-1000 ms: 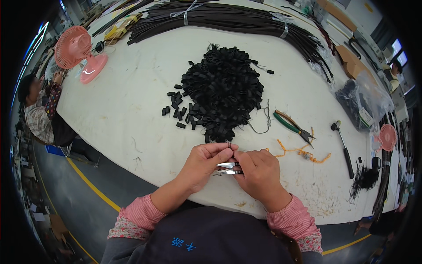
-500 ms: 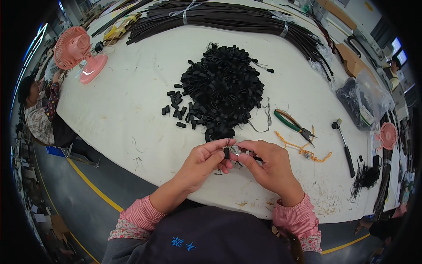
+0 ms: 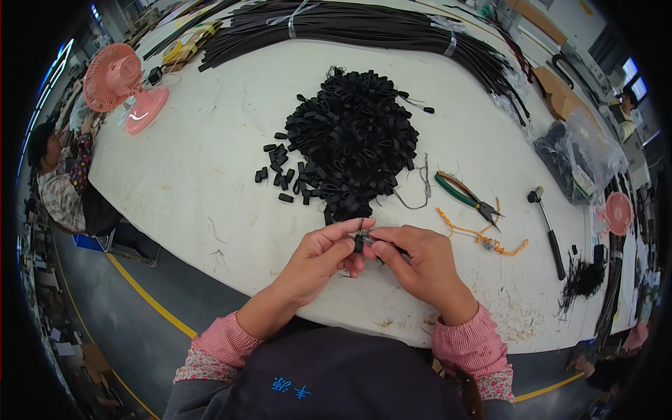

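Note:
A small black strap loop (image 3: 359, 244) is pinched between the thumb and fingers of my left hand (image 3: 308, 259), close to the table's front edge. Against it, my right hand (image 3: 423, 262) holds a slim tool with a metal tip (image 3: 370, 239); its kind is hidden by my fingers. Dark threads stick out around the loop. Just beyond my hands lies a big heap of black strap loops (image 3: 353, 140), with several cut pieces (image 3: 280, 168) scattered at its left. Green-handled pliers (image 3: 462, 194) and a knotted orange cord (image 3: 513, 250) lie right of the heap.
A small hammer (image 3: 548, 231) and a dark thread clump (image 3: 582, 278) lie at the right. The long strap bundle (image 3: 357, 24) crosses the back. A pink fan (image 3: 145, 108) stands far left, near a seated person (image 3: 63, 175). A clear plastic bag (image 3: 577, 164) sits far right.
The tool's metal tip has come up against the black loop, and my right hand has moved slightly left. The left hand keeps its pinch. The whole view has shifted slightly.

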Demonstrator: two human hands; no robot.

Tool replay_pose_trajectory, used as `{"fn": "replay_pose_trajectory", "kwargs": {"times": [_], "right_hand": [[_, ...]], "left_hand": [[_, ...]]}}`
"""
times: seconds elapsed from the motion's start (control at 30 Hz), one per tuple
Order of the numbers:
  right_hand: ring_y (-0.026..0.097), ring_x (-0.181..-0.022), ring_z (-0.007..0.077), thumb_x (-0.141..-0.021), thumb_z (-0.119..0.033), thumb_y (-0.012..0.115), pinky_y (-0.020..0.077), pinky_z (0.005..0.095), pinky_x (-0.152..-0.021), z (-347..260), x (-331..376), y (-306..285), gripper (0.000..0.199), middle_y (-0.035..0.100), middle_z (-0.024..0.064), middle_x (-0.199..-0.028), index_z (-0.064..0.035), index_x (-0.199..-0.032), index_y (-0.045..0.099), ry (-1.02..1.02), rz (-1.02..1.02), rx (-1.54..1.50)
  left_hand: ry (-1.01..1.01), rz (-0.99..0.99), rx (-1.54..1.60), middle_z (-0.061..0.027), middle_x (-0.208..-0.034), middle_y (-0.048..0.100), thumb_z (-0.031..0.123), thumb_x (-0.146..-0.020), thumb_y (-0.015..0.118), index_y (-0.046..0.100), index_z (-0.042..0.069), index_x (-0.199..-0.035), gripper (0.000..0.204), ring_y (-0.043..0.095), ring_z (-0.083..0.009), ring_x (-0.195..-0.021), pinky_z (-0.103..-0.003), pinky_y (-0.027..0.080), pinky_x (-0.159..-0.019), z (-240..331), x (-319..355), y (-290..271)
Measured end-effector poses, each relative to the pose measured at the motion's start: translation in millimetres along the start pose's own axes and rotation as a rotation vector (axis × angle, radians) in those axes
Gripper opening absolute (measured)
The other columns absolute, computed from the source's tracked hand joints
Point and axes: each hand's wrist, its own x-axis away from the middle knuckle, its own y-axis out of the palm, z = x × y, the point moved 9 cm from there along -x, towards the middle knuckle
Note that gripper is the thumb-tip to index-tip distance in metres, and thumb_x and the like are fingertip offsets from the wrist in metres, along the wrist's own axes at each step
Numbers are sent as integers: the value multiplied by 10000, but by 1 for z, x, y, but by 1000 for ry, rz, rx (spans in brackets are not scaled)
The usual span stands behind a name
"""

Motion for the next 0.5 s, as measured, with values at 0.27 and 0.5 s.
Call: {"fn": "replay_pose_trajectory", "kwargs": {"times": [0.27, 0.5], "right_hand": [[681, -662, 203, -879, -136, 697, 514, 282, -598, 4, 0, 3, 152, 700, 90, -759, -61, -1007, 727, -7, -32, -68], [638, -611, 223, -849, -211, 712, 486, 336, -571, 2, 0, 5, 160, 662, 43, -701, -115, -976, 728, -96, 34, 5]], "left_hand": [[-18, -33, 21, -84, -987, 669, 73, -1008, 412, 466, -3, -1419, 421, 580, -94, -778, -266, 495, -719, 2, 2, 4], [-10, -35, -10, -65, -978, 671, 63, -1005, 412, 461, 15, -1432, 433, 567, -86, -765, -251, 483, -704, 2, 1, 4]]}}
